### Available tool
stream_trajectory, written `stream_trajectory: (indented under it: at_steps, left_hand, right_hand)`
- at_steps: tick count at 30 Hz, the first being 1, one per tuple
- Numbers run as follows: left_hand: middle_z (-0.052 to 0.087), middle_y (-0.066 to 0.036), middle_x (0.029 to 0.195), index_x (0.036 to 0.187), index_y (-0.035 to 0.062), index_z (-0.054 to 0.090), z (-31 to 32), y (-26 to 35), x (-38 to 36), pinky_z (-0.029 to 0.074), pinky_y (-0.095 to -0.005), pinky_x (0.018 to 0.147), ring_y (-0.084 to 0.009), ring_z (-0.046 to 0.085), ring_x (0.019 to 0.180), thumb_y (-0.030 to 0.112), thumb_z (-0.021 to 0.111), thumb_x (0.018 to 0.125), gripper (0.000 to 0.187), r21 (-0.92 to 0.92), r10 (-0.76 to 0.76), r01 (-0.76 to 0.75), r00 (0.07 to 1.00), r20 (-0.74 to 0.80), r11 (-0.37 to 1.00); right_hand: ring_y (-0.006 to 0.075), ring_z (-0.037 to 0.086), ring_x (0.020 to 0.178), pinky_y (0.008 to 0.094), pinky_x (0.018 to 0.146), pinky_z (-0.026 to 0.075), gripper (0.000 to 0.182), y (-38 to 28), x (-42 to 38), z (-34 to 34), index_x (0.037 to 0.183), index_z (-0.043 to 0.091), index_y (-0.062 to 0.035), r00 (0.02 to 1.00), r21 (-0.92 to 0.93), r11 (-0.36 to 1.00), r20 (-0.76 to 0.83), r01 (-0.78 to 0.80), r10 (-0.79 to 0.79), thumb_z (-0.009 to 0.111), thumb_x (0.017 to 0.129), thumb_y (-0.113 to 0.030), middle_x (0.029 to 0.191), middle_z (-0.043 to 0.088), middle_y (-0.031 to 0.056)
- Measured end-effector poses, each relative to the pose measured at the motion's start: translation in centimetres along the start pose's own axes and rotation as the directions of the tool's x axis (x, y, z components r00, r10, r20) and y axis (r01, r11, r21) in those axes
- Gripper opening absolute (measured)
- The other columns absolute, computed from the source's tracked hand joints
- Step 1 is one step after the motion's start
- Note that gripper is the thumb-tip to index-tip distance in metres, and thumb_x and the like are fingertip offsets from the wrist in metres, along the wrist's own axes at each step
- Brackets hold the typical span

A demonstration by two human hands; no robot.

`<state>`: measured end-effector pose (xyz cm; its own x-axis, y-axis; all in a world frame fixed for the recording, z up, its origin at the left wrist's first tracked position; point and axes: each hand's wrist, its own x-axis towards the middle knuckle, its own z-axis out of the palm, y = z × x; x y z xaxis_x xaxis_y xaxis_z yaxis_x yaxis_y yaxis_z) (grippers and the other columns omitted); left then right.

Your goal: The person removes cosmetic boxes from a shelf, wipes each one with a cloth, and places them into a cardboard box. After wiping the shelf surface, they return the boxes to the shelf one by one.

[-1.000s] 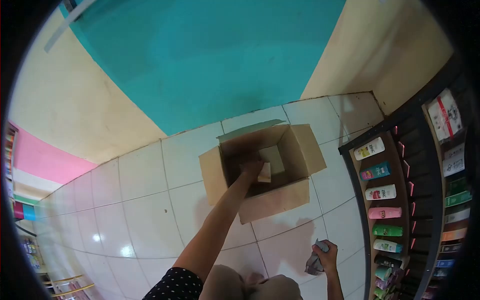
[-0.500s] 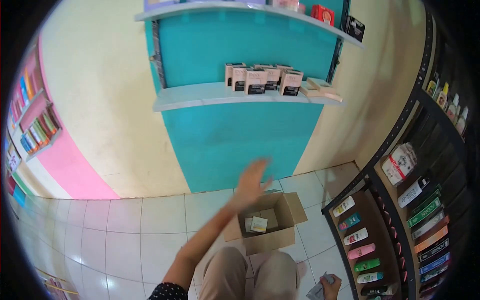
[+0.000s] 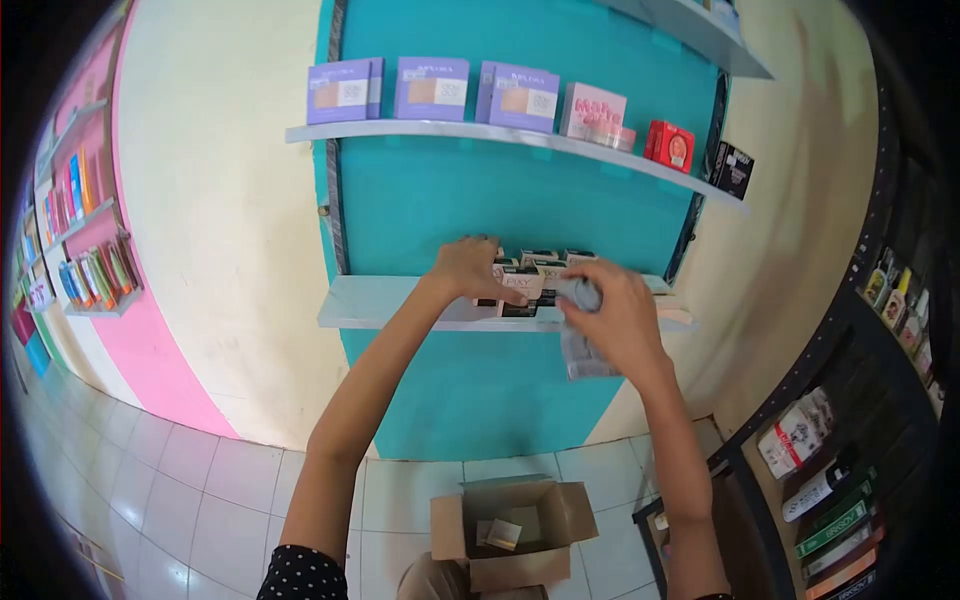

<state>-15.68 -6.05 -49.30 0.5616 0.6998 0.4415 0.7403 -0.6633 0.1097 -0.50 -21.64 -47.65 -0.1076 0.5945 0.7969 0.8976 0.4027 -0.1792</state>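
My left hand (image 3: 468, 270) is at the lower shelf, its thumb across the front of a small cream-and-black Pixy box (image 3: 521, 282) and its fingers around the left side of the group. Several more such boxes (image 3: 540, 257) stand close behind, partly covered by my hands. In my right hand (image 3: 622, 318) is a crumpled grey cloth (image 3: 586, 352), bunched between thumb and fingers at the right of the boxes, with its lower part hanging over the shelf's front edge.
The white lower shelf (image 3: 365, 302) runs across a teal panel. On the upper shelf (image 3: 420, 130) stand purple boxes (image 3: 432, 88), a pink box and a red box (image 3: 669, 146). An open carton (image 3: 515, 570) with small boxes inside sits on the floor. Product racks (image 3: 745, 465) rise at right.
Both hands have come up to the lower shelf, the left from above the carton and the right from low beside my legs with the cloth. The view has shifted upward.
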Motion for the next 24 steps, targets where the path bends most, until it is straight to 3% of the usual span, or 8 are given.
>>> stream_trajectory:
  at_steps: [8,11,14,16,17,19,23,24]
  left_hand:
    - [0.058,-0.014,0.081,0.089,0.0001,0.055,-0.4,-0.6,-1.2,0.045,-0.0340,0.068,-0.0269,0.057,0.077,0.046,0.073,0.051,0.062,-0.060,0.131,-0.142,0.978,-0.160,0.988]
    - [0.059,-0.015,0.084,0.086,0.0016,0.054,-1.5,1.7,-7.2,0.046,-0.0325,0.065,-0.0293,0.058,0.072,0.038,0.074,0.053,0.054,-0.464,0.022,-0.062,0.996,-0.092,0.884]
    - [0.058,-0.013,0.076,0.083,0.0026,0.052,2.2,4.6,-13.6,0.046,-0.0302,0.060,-0.0293,0.057,0.063,0.033,0.075,0.055,0.047,-0.435,0.169,-0.223,0.973,-0.160,0.872]
    - [0.054,-0.011,0.076,0.083,0.0051,0.051,8.6,7.0,-17.4,0.044,-0.0347,0.064,-0.0277,0.054,0.074,0.037,0.075,0.055,0.049,-0.550,0.134,-0.150,0.989,-0.068,0.822]
    - [0.053,-0.012,0.080,0.086,0.0053,0.050,11.6,7.9,-18.5,0.043,-0.0362,0.068,-0.0289,0.052,0.083,0.038,0.074,0.055,0.051,-0.530,0.103,0.043,0.964,0.244,0.847]
    - [0.056,-0.015,0.081,0.090,0.0042,0.052,21.2,8.9,-21.7,0.044,-0.0399,0.063,-0.0311,0.056,0.076,0.038,0.074,0.053,0.054,-0.477,0.086,0.154,0.892,0.444,0.865]
    - [0.056,-0.018,0.085,0.089,0.0027,0.057,35.5,9.0,-28.0,0.046,-0.0408,0.069,-0.0329,0.055,0.082,0.051,0.065,0.057,0.058,-0.360,0.148,0.171,0.692,0.707,0.917]
    - [0.057,-0.018,0.084,0.089,0.0034,0.058,39.8,8.5,-30.9,0.046,-0.0410,0.069,-0.0331,0.056,0.080,0.051,0.064,0.058,0.058,-0.308,0.096,0.154,0.743,0.662,0.939]
  right_hand:
    - [0.0220,0.058,0.075,0.0289,0.070,0.044,0.023,2.6,-8.2,-1.2,0.083,0.059,0.0004,0.968,0.266,0.930,0.057,-0.252,0.245,0.066,0.064,-0.009,0.080,0.060,0.0120]
    - [0.0140,0.055,0.073,0.0256,0.070,0.042,0.022,2.3,-15.2,-3.1,0.082,0.058,0.0020,0.822,0.340,0.756,0.118,-0.560,0.557,0.067,0.064,-0.006,0.076,0.060,0.0082]
    - [0.0112,0.052,0.074,0.0252,0.070,0.042,0.022,2.3,-22.1,-4.1,0.083,0.058,0.0025,0.689,0.198,0.664,0.103,-0.721,0.717,0.067,0.064,-0.005,0.076,0.059,0.0066]
    - [0.0121,0.052,0.074,0.0251,0.070,0.041,0.025,3.3,-27.3,-3.1,0.083,0.058,0.0021,0.635,0.144,0.620,0.124,-0.772,0.762,0.068,0.062,-0.007,0.077,0.059,0.0080]
    - [0.0122,0.052,0.073,0.0250,0.069,0.041,0.025,3.5,-29.4,-2.7,0.084,0.059,0.0020,0.572,0.106,0.563,0.165,-0.820,0.803,0.069,0.062,-0.008,0.078,0.059,0.0079]
    - [0.0122,0.051,0.072,0.0250,0.068,0.041,0.026,3.6,-33.3,-1.9,0.084,0.059,0.0019,0.515,0.038,0.519,0.197,-0.854,0.834,0.069,0.062,-0.009,0.077,0.059,0.0079]
    - [0.0110,0.051,0.066,0.0255,0.063,0.042,0.023,1.9,-36.5,-1.4,0.081,0.059,0.0022,0.317,-0.018,0.330,0.233,-0.944,0.920,0.068,0.063,-0.009,0.071,0.059,0.0078]
    - [0.0107,0.051,0.064,0.0256,0.061,0.043,0.023,1.5,-36.5,-1.5,0.080,0.059,0.0021,0.281,-0.046,0.299,0.233,-0.953,0.931,0.067,0.062,-0.009,0.069,0.059,0.0076]
